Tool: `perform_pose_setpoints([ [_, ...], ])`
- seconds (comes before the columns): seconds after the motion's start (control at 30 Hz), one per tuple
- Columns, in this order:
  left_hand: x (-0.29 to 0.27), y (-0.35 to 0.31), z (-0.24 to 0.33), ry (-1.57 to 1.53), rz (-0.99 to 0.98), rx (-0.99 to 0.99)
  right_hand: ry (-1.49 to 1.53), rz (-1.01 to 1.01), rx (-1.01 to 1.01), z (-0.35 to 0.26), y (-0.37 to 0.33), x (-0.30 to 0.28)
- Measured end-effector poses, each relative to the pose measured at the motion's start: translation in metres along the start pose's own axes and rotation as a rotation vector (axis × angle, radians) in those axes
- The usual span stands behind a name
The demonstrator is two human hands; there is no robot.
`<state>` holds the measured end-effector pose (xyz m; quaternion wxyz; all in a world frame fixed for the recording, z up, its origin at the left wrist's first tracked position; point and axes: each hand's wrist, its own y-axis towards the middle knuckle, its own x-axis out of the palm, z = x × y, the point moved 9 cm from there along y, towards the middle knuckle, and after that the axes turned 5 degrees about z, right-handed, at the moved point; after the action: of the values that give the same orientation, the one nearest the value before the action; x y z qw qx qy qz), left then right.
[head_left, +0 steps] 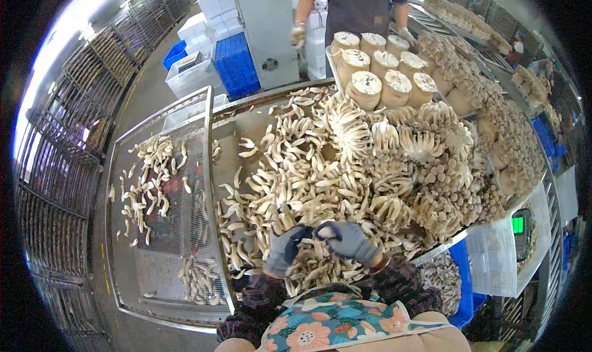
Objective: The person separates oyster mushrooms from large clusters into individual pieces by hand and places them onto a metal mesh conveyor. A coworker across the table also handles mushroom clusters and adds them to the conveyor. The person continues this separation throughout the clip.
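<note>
Both hands wear grey gloves with dark blue fingertips, close together over the near part of a big heap of loose pale mushrooms (pixel 296 185). My left hand (pixel 285 251) is closed, its fingers curled toward the right hand; whatever lies in them is hidden. Opposite it, my right hand (pixel 353 242) curls closed around a pale mushroom (pixel 327 232) at its fingertips. Just beyond and to the right are clumps of joined mushrooms (pixel 394 142) with stems and caps still together. Loose mushrooms surround both gloves on the metal table (pixel 237 120).
At the left, a mesh screen (pixel 185 228) in a metal frame bears scattered mushrooms. Round mushroom blocks (pixel 364 86) stand at the back, near a co-worker in a dark apron (pixel 357 9). On the right are a white basket (pixel 490 259), a scale display (pixel 519 225) and a blue crate (pixel 462 309).
</note>
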<state>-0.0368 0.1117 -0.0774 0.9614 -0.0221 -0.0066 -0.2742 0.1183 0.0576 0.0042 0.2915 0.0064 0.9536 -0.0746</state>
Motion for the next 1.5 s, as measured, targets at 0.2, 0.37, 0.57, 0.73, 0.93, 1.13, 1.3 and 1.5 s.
perform_pose_setpoints([
  [0.2, 0.019, -0.006, 0.021, -0.197, 0.083, -0.120, 0.500, 0.490, -0.147, 0.013, 0.011, -0.042],
  [0.37, 0.020, -0.008, 0.064, 0.432, 0.253, 0.321, 0.337, 0.589, 0.023, 0.026, 0.004, -0.008],
  [0.57, 0.025, -0.011, 0.017, -0.707, 0.095, -0.137, 0.682, 0.680, 0.178, 0.074, 0.012, -0.039],
  [0.73, 0.036, -0.013, 0.009, -0.662, 0.058, -0.076, 0.434, 0.398, 0.024, -0.001, -0.006, 0.008],
  [0.93, 0.041, -0.002, 0.059, 0.306, 0.226, 0.232, 0.251, 0.516, -0.261, -0.007, -0.067, -0.020],
  [1.13, 0.067, -0.007, 0.014, -0.718, -0.062, -0.296, 1.448, 0.902, 0.335, 0.189, -0.229, -0.063],
  [1.3, 0.112, -0.019, 0.026, -0.551, -0.090, -0.374, 1.018, 0.773, 0.298, 0.103, -0.132, -0.029],
  [1.5, 0.084, -0.021, 0.013, -0.549, 0.098, -0.514, 0.703, 0.717, -0.008, 0.048, -0.080, -0.038],
])
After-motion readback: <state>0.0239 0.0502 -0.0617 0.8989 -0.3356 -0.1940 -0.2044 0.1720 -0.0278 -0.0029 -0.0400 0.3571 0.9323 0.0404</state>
